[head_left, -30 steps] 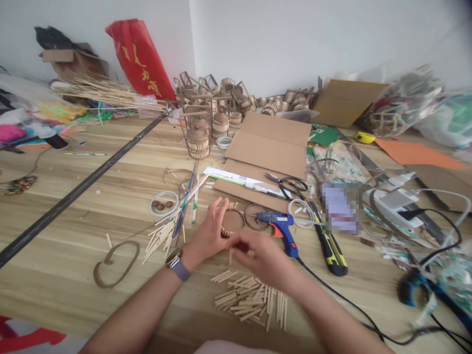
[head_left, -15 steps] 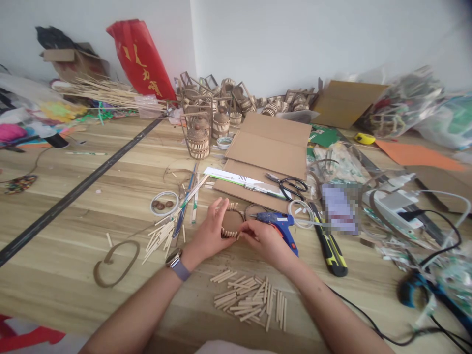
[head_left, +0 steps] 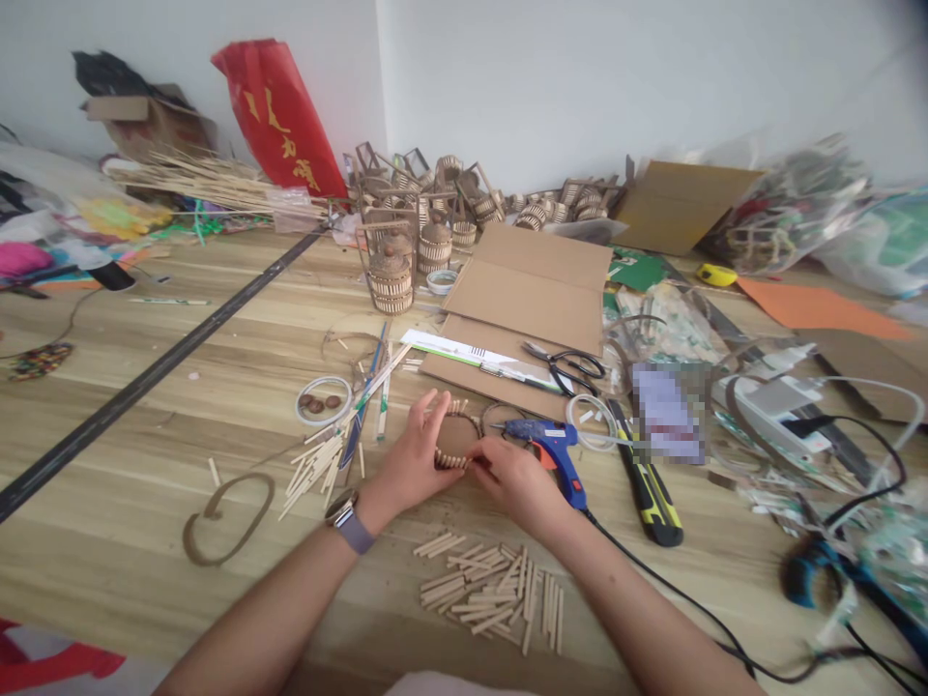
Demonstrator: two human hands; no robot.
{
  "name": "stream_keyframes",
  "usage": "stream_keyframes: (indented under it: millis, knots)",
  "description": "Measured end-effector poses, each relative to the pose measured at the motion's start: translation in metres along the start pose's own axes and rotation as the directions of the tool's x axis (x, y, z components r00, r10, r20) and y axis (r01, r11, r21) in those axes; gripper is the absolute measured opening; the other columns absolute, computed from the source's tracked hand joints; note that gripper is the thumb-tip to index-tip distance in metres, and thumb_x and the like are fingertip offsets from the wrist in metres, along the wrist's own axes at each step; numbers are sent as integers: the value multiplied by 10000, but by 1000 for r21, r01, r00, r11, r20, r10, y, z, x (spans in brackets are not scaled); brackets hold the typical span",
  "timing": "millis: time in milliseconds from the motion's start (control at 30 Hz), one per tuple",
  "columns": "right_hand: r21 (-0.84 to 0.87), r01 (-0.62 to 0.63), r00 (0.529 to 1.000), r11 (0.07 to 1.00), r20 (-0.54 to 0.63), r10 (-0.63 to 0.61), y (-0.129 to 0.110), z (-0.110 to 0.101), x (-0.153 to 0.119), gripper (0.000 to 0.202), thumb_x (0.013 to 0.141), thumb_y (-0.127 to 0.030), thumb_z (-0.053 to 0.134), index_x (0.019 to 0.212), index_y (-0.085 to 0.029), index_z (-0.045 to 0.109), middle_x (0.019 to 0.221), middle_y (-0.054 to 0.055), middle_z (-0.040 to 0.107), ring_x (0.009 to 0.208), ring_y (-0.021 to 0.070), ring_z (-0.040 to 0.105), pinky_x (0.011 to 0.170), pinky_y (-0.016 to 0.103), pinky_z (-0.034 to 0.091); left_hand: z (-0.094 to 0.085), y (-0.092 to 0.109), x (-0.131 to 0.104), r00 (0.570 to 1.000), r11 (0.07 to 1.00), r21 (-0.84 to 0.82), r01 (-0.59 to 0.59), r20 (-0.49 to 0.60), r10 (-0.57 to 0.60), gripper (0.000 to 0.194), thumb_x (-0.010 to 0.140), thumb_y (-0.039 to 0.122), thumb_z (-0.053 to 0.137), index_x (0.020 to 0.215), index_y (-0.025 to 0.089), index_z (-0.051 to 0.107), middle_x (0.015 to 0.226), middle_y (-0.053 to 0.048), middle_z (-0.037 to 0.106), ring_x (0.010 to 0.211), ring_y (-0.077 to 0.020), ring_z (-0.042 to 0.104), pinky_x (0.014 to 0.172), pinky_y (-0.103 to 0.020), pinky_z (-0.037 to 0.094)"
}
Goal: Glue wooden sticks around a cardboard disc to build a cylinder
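Observation:
My left hand (head_left: 417, 449) is wrapped round the left side of a small round cardboard base (head_left: 458, 432) edged with short wooden sticks. At the base's near right edge, my right hand (head_left: 507, 476) has its fingers pinched together; a short stick seems to be between them, mostly hidden. Just beyond the right hand lies a blue glue gun (head_left: 543, 432), its nozzle pointing left. Below both hands, short cut sticks (head_left: 493, 592) are spread in a loose pile. Longer sticks (head_left: 315, 469) lie left of the left hand.
Black scissors (head_left: 572, 367) rest on cardboard (head_left: 533, 280) beyond the hands. A yellow-black utility knife (head_left: 649, 488) and the glue gun's black cable lie to the right. Finished little stick baskets (head_left: 391, 275) stand at the back. A curled brown strip (head_left: 230, 517) lies at left.
My right hand has shifted slightly, its fingers still at the base's near right edge, and more of the glue gun shows. My left hand keeps its hold on the base.

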State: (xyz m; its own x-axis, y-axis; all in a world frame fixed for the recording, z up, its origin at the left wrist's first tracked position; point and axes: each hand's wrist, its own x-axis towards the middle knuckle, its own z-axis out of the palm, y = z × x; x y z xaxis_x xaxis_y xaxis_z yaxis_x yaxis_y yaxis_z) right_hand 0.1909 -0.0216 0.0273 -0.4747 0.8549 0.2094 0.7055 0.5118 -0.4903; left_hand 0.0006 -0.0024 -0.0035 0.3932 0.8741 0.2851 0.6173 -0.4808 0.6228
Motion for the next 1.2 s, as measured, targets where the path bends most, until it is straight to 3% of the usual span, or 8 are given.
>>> stream_keyframes:
  millis: [567,867,1200]
  knots:
    - [-36,-14,1000,999,-22,13,0,5,-1,131,867,-66,540,881,-183,597,843,64,696,787,193,677,695,287,517,-4,3,0,1000,1000,7,11,9,-11,1077,734,168,754,1515,283,21,1532,-197,213,1393,-370,364,1108,-593,357]
    - [-29,-19,999,999,-39,18,3,10,-2,114,866,-79,548,859,-185,589,807,41,663,728,174,651,675,272,495,-3,4,-1,1000,1000,-6,17,24,-17,1199,646,238,871,1518,280,48,1539,-207,191,1398,-384,354,1101,-582,377]
    - [-19,-1,1000,1000,-16,1,0,5,-1,141,841,-53,562,885,-177,611,834,60,694,779,195,672,683,283,517,2,2,-1,1000,1000,30,-6,-21,7,1113,749,295,807,1513,310,-2,1534,-203,189,1417,-366,329,1110,-563,369]
